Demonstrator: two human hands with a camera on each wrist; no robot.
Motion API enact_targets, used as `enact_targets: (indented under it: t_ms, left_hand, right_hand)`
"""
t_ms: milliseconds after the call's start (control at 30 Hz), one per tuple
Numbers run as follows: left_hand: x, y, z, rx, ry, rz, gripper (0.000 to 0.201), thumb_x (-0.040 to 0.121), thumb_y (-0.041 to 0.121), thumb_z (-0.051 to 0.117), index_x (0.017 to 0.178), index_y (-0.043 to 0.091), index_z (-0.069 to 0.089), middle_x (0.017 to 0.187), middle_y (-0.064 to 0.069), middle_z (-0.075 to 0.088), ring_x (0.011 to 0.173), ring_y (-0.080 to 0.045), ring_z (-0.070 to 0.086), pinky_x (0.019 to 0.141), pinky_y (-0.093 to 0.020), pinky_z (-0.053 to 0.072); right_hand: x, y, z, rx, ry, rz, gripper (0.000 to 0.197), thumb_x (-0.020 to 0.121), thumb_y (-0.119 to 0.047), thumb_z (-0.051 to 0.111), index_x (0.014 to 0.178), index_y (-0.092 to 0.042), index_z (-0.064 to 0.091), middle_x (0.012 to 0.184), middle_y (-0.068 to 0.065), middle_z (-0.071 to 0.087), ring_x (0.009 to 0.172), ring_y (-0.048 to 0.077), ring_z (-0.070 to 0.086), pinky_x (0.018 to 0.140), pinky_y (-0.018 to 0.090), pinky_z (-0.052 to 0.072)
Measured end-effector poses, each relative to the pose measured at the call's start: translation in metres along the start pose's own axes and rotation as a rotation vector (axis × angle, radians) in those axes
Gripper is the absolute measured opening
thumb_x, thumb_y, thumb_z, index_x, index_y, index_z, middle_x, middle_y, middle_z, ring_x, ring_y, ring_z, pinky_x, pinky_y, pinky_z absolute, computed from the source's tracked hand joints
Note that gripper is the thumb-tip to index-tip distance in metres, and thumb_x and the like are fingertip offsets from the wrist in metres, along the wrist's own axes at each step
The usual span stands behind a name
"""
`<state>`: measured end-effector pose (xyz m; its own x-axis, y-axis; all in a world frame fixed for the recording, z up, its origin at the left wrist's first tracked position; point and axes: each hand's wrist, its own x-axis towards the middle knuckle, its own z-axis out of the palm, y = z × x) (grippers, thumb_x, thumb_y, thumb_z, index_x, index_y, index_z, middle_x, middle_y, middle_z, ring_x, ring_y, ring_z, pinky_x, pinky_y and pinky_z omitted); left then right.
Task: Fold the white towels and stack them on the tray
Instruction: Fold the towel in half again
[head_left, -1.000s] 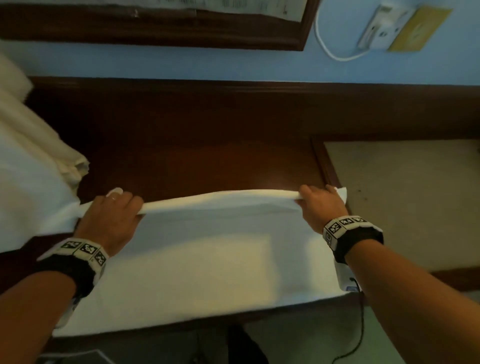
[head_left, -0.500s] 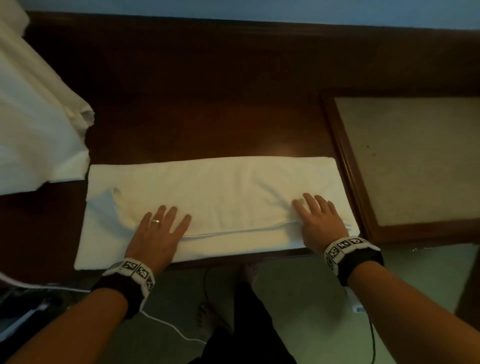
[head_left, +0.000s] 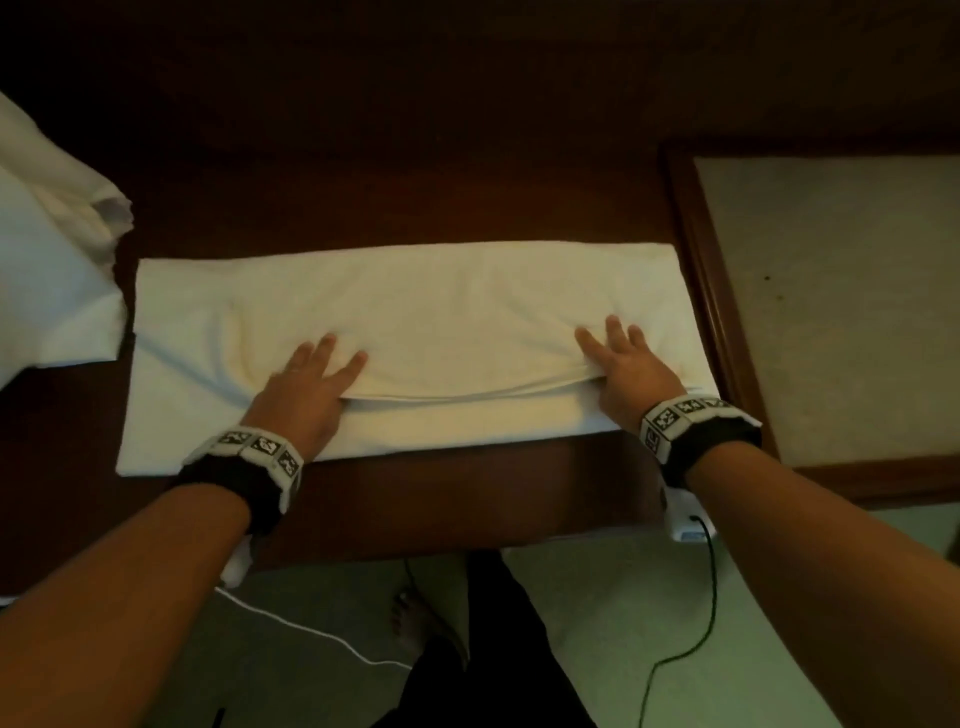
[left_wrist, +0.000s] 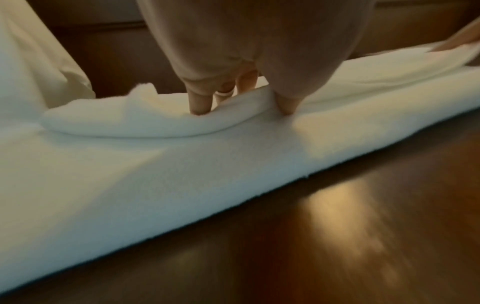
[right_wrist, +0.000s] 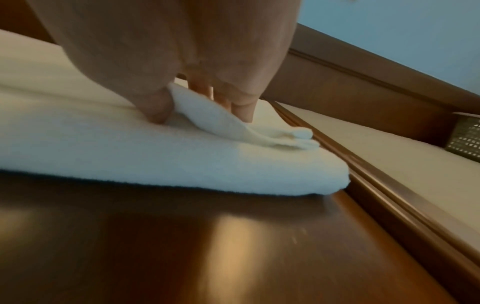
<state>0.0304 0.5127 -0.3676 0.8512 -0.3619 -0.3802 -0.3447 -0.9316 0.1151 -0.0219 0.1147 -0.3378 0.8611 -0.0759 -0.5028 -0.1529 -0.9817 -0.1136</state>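
towel (head_left: 415, 312) folded once, near desk (head_left: 415, 493) front edge | left hand (head_left: 306, 384), right hand (head_left: 623, 374) pinching upper layer | tray (head_left: 696, 291) bare, stacking left

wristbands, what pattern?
Black-and-white square markers on the wristbands; clearest in the head view.

White towel (head_left: 415, 312) folded lengthwise, flat on wood; tray (head_left: 701, 249) just right, bare.
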Motion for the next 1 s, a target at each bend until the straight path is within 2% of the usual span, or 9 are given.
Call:
enact_targets:
  t_ms: [133,233,300,400,533,600,700,900,1000]
  left_hand:
    - [0.012,-0.005,-0.009,-0.138,0.104,0.023,0.055,0.101,0.012,0.052,0.154,0.022,0.039,0.164,-0.014,0.024,0.148,-0.039,0.024,0.117,-0.058,0.028]
    - [-0.015,-0.003,0.000,-0.094,0.268,0.166,0.056,0.093,0.007,0.057,0.147,0.014,0.049,0.154,-0.020,0.041,0.136,-0.047,0.043,0.104,-0.064,0.041]
    - [-0.031,-0.003,0.012,0.023,0.263,0.267,0.063,0.082,0.006,0.073,0.142,0.012,0.054,0.148,-0.025,0.048,0.126,-0.052,0.052,0.093,-0.066,0.046]
    - [-0.042,0.001,0.018,0.112,0.173,0.267,0.073,0.075,0.013,0.083,0.142,0.014,0.055,0.150,-0.024,0.045,0.129,-0.051,0.050,0.094,-0.065,0.047]
    - [-0.039,0.006,0.016,0.126,0.224,0.259,0.074,0.079,0.019,0.080,0.146,0.016,0.051,0.153,-0.023,0.042,0.133,-0.048,0.047,0.099,-0.064,0.043]
    - [-0.040,0.005,0.016,0.077,0.259,0.313,0.067,0.084,0.018,0.076,0.146,0.017,0.049,0.152,-0.021,0.044,0.130,-0.048,0.050,0.098,-0.064,0.044]
    - [-0.048,-0.008,0.021,0.046,0.270,0.382,0.054,0.095,0.028,0.045,0.148,0.018,0.044,0.154,-0.019,0.043,0.131,-0.047,0.050,0.098,-0.062,0.046]
    - [-0.049,-0.006,0.023,0.210,0.212,0.440,0.058,0.092,0.034,0.035,0.147,0.019,0.045,0.154,-0.022,0.041,0.137,-0.047,0.042,0.099,-0.065,0.040]
    - [-0.044,0.024,0.021,0.193,0.245,0.426,0.068,0.085,0.037,0.039,0.150,0.017,0.043,0.157,-0.021,0.037,0.139,-0.043,0.042,0.102,-0.065,0.039]
  right_hand:
    - [0.013,0.006,-0.012,0.095,0.092,-0.021,0.067,0.097,-0.003,0.043,0.154,-0.032,0.025,0.165,0.003,0.013,0.151,0.030,0.013,0.116,0.047,0.029]
    - [-0.004,0.018,-0.004,0.202,0.286,-0.083,0.066,0.094,0.001,0.047,0.152,-0.029,0.035,0.161,0.002,0.029,0.144,0.027,0.033,0.115,0.041,0.035]
    - [-0.018,0.028,0.009,0.176,0.311,-0.167,0.070,0.089,0.005,0.052,0.151,-0.025,0.039,0.159,0.003,0.032,0.143,0.027,0.036,0.112,0.045,0.040]
    - [-0.028,0.037,0.028,0.074,0.283,-0.257,0.073,0.082,0.008,0.058,0.148,-0.020,0.043,0.158,0.006,0.034,0.145,0.030,0.033,0.104,0.053,0.046]
    - [-0.021,0.028,0.027,0.068,0.262,-0.217,0.074,0.083,0.005,0.057,0.150,-0.021,0.040,0.161,0.005,0.027,0.148,0.029,0.025,0.113,0.048,0.036]
    - [-0.021,0.023,0.023,0.136,0.293,-0.203,0.066,0.087,0.006,0.053,0.146,-0.021,0.047,0.158,0.004,0.033,0.147,0.028,0.028,0.114,0.046,0.036]
    - [-0.030,0.028,0.024,0.321,0.320,-0.180,0.057,0.092,0.006,0.051,0.142,-0.019,0.052,0.154,0.001,0.040,0.146,0.021,0.031,0.118,0.032,0.024]
    - [-0.038,0.036,0.035,0.108,0.207,-0.285,0.064,0.090,0.002,0.055,0.148,-0.021,0.043,0.160,0.000,0.028,0.150,0.022,0.018,0.109,0.045,0.040]
    - [-0.036,0.030,0.030,0.111,0.184,-0.211,0.071,0.090,0.001,0.056,0.153,-0.020,0.033,0.164,0.002,0.017,0.151,0.022,0.013,0.116,0.040,0.030]
